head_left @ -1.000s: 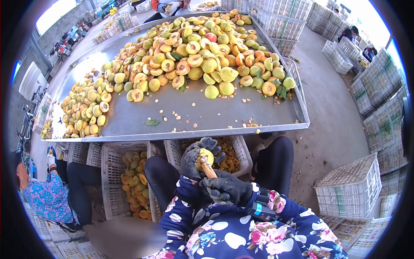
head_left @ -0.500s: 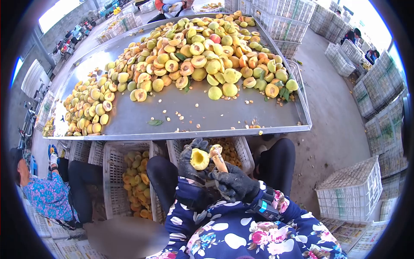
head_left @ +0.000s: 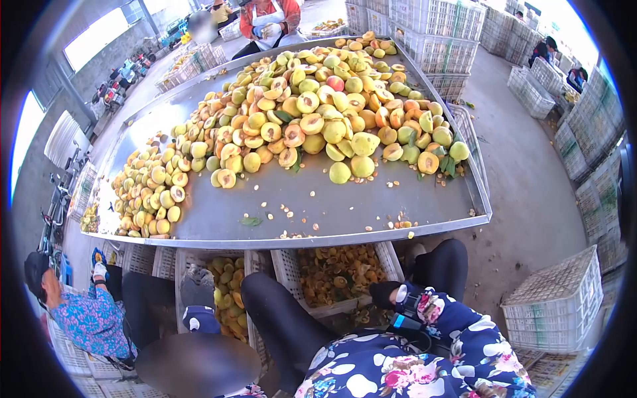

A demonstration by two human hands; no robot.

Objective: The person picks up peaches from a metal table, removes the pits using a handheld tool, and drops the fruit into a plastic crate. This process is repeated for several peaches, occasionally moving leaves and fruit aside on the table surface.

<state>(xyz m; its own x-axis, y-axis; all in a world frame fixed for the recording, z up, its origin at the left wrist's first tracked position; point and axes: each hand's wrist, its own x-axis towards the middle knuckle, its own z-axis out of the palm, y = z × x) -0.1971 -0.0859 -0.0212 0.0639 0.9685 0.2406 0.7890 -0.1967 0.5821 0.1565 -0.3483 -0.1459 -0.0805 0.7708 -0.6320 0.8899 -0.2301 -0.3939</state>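
My left hand (head_left: 197, 288), in a dark grey glove, is over the left crate (head_left: 180, 265) of yellow peach halves (head_left: 229, 292). Its fingers are blurred, and I cannot make out a peach in it. Low at the right, near my knee, my right hand (head_left: 383, 294) in a black glove looks closed and rounded. Whatever it holds is hidden. Between my legs stands a crate (head_left: 393, 260) of peach scraps (head_left: 342, 272). Ahead, a heap of whole and halved peaches (head_left: 312, 126) covers much of the metal table (head_left: 318, 205).
The table's raised front rim (head_left: 298, 240) runs just above the crates. At left sits a person in a blue patterned top (head_left: 89, 325); another person in an apron (head_left: 271, 23) is across the table. Stacked crates (head_left: 434, 33) and a lidded crate (head_left: 554, 298) stand to the right.
My left hand has moved left from the middle to the left crate; the hollowed peach half no longer shows. My right hand has moved right, and its wooden-handled tool is out of sight. The view has tilted up.
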